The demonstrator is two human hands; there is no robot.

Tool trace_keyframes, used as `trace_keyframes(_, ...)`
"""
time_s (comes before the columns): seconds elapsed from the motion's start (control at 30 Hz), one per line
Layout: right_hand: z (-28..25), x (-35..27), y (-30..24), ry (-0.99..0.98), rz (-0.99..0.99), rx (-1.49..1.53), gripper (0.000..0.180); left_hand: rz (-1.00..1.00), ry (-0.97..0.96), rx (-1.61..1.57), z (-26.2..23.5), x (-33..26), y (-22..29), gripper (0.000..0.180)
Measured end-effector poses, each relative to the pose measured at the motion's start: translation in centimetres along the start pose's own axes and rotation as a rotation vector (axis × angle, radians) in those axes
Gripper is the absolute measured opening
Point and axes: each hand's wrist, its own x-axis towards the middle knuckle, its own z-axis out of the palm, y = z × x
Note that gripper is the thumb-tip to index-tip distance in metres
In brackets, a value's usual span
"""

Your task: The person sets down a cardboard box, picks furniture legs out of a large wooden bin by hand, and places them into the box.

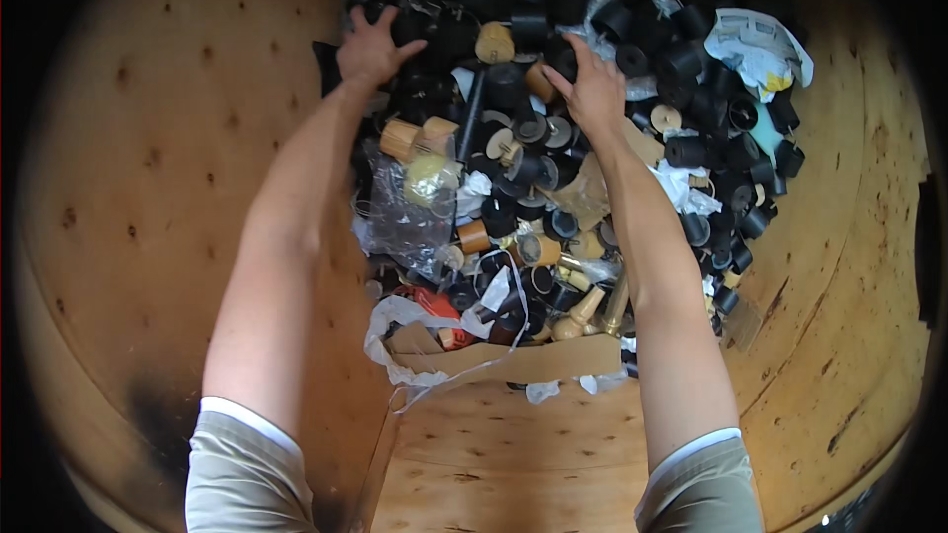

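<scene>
A heap of short furniture legs, mostly black cylinders, some pale or brown wood with bolts, fills the middle of a plywood box. My left hand (371, 51) lies at the heap's far left with its fingers spread over black legs (434, 35). Toward the far middle, my right hand (596, 89) has its thumb and forefinger apart beside a black leg (562, 55). A brown wooden leg (540, 83) is right by that thumb. Between the hands lies a round wooden leg (495, 42). Neither hand visibly holds anything; some fingertips are hard to make out against the dark legs.
Plywood walls (168, 158) rise on the left and right (839, 237). Crumpled clear plastic (400, 207), a printed white bag (755, 44) and a cardboard strip (533, 360) lie among the legs. A white strap (395, 341) loops at the near edge, beside something red (434, 306).
</scene>
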Motion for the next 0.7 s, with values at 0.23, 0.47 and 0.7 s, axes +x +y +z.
trace_keyframes(0.23, -4.0, -1.5, -1.6, -0.110, 0.107, 0.220, 0.072, 0.040, -0.205, -0.036, -2.1, 1.1, 0.4, 0.083)
trace_keyframes(0.47, -13.4, -8.1, 3.3, 0.103, 0.382, 0.814, 0.042, 0.114, -0.018, -0.232, -3.8, -1.6, -4.2, 0.086)
trace_keyframes(0.7, -18.8, -5.0, 12.1, 0.104, 0.531, 1.074, 0.049, -0.021, -0.020, -1.371, -10.2, -5.1, 3.6, 0.042)
